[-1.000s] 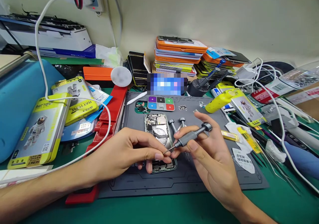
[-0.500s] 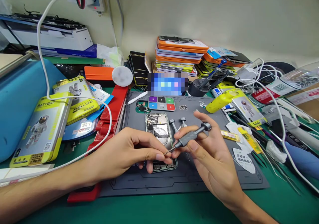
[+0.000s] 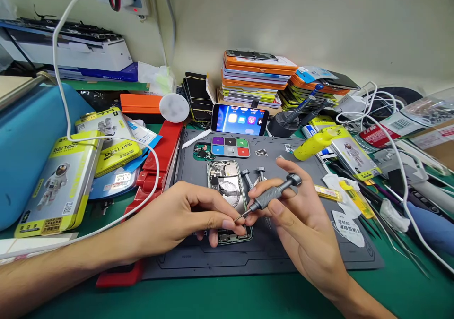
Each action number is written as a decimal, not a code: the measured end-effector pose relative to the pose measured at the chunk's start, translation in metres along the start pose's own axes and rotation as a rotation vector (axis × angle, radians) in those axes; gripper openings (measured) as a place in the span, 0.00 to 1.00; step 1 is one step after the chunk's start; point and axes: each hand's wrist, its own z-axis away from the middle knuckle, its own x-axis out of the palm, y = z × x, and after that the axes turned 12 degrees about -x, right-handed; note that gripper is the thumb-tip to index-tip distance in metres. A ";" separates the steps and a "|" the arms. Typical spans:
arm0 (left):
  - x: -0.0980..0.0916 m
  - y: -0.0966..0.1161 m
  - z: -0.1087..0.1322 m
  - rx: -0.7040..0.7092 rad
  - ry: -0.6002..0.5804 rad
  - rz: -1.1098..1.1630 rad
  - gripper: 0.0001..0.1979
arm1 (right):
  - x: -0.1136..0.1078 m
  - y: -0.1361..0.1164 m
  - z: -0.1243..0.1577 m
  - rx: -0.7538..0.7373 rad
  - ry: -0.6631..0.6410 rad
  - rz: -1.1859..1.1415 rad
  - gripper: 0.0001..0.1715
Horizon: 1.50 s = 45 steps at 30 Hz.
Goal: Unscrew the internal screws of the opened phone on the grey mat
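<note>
Plain pale wall point(image 3: 319, 30) behind a green table point(image 3: 213, 300), which carries a dark grey work mat point(image 3: 198, 264) with embossed line patterns. Centre: an opened smartphone point(image 3: 230, 184), a rounded rectangle with a pale rim, lies on the mat, partly hidden by the hands. Its cover is off, exposing metal plates and circuitry; a small metallic piece point(image 3: 261, 152) lies apart from it. The housing stands open; how much work remains cannot be told. Right hand point(image 3: 308, 229): thumb and fingers grasp the knurled grey handle of a precision screwdriver point(image 3: 266, 198) with a disc-shaped cap. Left hand point(image 3: 187, 215): thumb and fingertips pinch its slender tip; anything tiny held there is indiscernible. Beside the phone: two further screwdrivers point(image 3: 260, 171), likewise round-capped.
</note>
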 end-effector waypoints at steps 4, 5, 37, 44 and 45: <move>0.000 0.000 0.000 -0.005 0.000 0.002 0.07 | 0.000 0.000 -0.001 0.012 0.003 -0.008 0.28; 0.000 0.000 0.000 -0.004 -0.004 0.006 0.07 | 0.000 0.000 -0.001 0.018 0.004 -0.011 0.28; 0.003 -0.001 0.001 0.024 0.122 -0.130 0.17 | -0.015 0.013 0.023 -0.656 -0.259 0.835 0.44; 0.003 -0.001 0.002 0.001 0.115 -0.177 0.18 | -0.023 0.020 0.026 -0.621 -0.358 0.772 0.49; 0.002 -0.001 0.001 -0.003 0.118 -0.186 0.18 | -0.024 0.021 0.026 -0.628 -0.375 0.783 0.49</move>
